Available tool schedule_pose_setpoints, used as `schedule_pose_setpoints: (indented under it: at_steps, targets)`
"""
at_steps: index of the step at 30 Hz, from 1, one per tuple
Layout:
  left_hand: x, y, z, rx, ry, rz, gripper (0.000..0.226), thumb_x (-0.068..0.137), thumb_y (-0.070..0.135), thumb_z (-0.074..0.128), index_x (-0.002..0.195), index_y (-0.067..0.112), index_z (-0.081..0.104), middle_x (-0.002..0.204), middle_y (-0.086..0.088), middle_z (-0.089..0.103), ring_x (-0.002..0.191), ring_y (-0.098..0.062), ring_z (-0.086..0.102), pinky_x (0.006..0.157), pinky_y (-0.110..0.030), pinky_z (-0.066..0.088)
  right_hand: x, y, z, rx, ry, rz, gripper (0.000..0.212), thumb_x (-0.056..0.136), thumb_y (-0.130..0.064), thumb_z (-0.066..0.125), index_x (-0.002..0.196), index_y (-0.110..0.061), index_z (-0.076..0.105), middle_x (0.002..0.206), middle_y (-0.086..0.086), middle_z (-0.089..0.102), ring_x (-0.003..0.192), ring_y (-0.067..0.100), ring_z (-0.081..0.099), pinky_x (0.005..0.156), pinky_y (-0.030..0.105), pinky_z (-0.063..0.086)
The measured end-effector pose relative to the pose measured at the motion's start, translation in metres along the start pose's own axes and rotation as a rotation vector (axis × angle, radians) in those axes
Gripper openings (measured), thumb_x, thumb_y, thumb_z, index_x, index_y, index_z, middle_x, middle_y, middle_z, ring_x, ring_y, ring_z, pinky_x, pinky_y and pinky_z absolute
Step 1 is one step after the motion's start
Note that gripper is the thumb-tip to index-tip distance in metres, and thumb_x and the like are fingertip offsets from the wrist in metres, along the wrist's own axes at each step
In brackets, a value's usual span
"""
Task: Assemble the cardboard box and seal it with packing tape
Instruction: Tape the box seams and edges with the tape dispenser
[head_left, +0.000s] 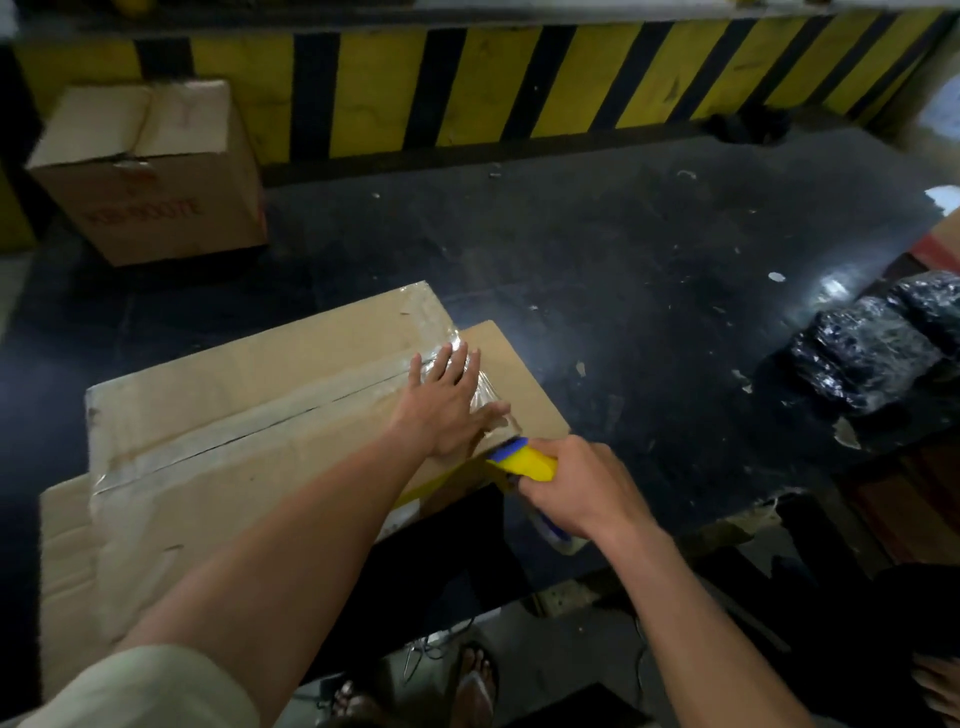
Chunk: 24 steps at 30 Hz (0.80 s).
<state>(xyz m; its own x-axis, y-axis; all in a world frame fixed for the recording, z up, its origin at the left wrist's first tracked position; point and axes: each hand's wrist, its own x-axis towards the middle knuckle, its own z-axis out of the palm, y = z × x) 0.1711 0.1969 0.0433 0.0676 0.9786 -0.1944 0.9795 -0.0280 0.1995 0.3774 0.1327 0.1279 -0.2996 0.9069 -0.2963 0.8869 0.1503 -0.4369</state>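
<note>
A brown cardboard box (218, 415) lies on the dark table, its top flaps closed along a middle seam covered by clear packing tape (291, 415). My left hand (447, 400) lies flat, fingers spread, on the tape at the box's right end. My right hand (571, 488) grips a yellow and blue tape dispenser (522, 460) just off the box's right near corner, with clear tape stretched from it to the box edge. A flat cardboard sheet (519, 379) lies under the box.
A second closed cardboard box (150, 171) stands at the table's far left. Black plastic-wrapped bundles (872, 348) lie at the right. A yellow and black striped wall (467, 83) runs behind. The table's front edge (727, 535) is chipped. Sandalled feet (467, 680) show below.
</note>
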Motion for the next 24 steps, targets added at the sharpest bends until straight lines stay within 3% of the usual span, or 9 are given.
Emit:
schedule_pose_setpoints:
  at_steps: [2,5,8,10,15,20,24]
  targets:
    - [-0.005,-0.012,-0.010,-0.091,0.025,-0.002,0.080,0.104,0.062,0.024,0.163,0.013,0.001,0.172,-0.006,0.001,0.158,-0.025,-0.001,0.126,-0.049,0.002,-0.005,-0.008,-0.018,0.005,0.009,-0.025,0.026,0.072,-0.041,0.059,0.097,-0.036,0.068,0.072,-0.002,0.067,0.076,0.028,0.063,0.055,0.032,0.043]
    - [-0.026,-0.051,-0.028,-0.068,0.116,-0.003,0.066,0.108,0.046,0.030,0.161,0.008,0.022,0.169,-0.009,0.024,0.156,-0.028,0.018,0.123,-0.046,0.020,-0.010,-0.033,-0.032,0.038,0.034,-0.076,0.035,0.073,-0.041,0.065,0.107,-0.046,0.067,0.083,-0.002,0.072,0.082,0.025,0.065,0.062,0.031,0.049]
    - [-0.065,-0.099,-0.042,-0.031,0.125,-0.068,0.068,0.100,0.045,0.023,0.148,0.003,0.045,0.154,-0.016,0.047,0.145,-0.034,0.038,0.117,-0.044,0.033,-0.008,-0.069,-0.025,0.048,0.066,-0.135,0.039,0.073,-0.042,0.069,0.111,-0.045,0.068,0.097,0.000,0.075,0.095,0.026,0.066,0.071,0.030,0.048]
    - [-0.094,-0.133,-0.041,-0.026,0.122,-0.127,0.071,0.096,0.045,0.020,0.144,0.002,0.050,0.148,-0.018,0.053,0.140,-0.038,0.044,0.114,-0.045,0.036,-0.001,-0.096,-0.009,0.060,0.068,-0.186,0.050,0.072,-0.049,0.072,0.121,-0.044,0.066,0.114,-0.001,0.072,0.105,0.025,0.065,0.076,0.030,0.047]
    - [-0.162,-0.208,-0.038,-0.048,0.158,-0.238,0.061,0.103,0.043,0.029,0.149,0.008,0.046,0.158,-0.014,0.043,0.147,-0.036,0.035,0.120,-0.046,0.030,0.019,-0.171,0.041,0.213,0.104,-0.292,0.066,0.073,-0.065,0.072,0.131,-0.035,0.063,0.133,-0.008,0.064,0.120,0.016,0.060,0.094,0.029,0.046]
    - [-0.196,-0.271,-0.036,-0.087,0.251,-0.281,0.056,0.108,0.038,0.038,0.156,0.009,0.040,0.164,-0.009,0.034,0.154,-0.028,0.024,0.125,-0.036,0.015,0.037,-0.247,0.082,0.247,0.172,-0.368,0.059,0.081,-0.057,0.067,0.134,-0.032,0.061,0.131,-0.004,0.065,0.115,0.019,0.061,0.095,0.031,0.049]
    - [-0.202,-0.309,-0.035,-0.147,0.249,-0.303,0.061,0.108,0.043,0.036,0.159,0.009,0.031,0.169,-0.007,0.024,0.157,-0.023,0.014,0.127,-0.041,0.012,0.051,-0.284,0.110,0.174,0.172,-0.376,0.060,0.084,-0.054,0.065,0.139,-0.030,0.056,0.130,0.003,0.065,0.113,0.025,0.060,0.092,0.034,0.049]
